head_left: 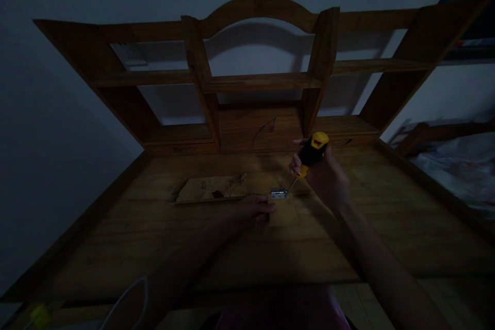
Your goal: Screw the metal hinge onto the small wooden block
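- Head view: right hand [328, 179], fingers wrapped around a yellow-and-black screwdriver [314, 152], its tip at the hinge's [279, 194] right end.
- Left hand [256, 208], fingers gripping the left edge of a wooden block [284, 215] on the counter [135, 227].

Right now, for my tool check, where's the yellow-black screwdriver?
The screwdriver is right of centre in the head view, in the right hand, its tip by the silver metal hinge.

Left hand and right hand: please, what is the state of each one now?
Left hand: closed, holding the small wooden piece by its edge.
Right hand: closed around the screwdriver, tip at the hinge.
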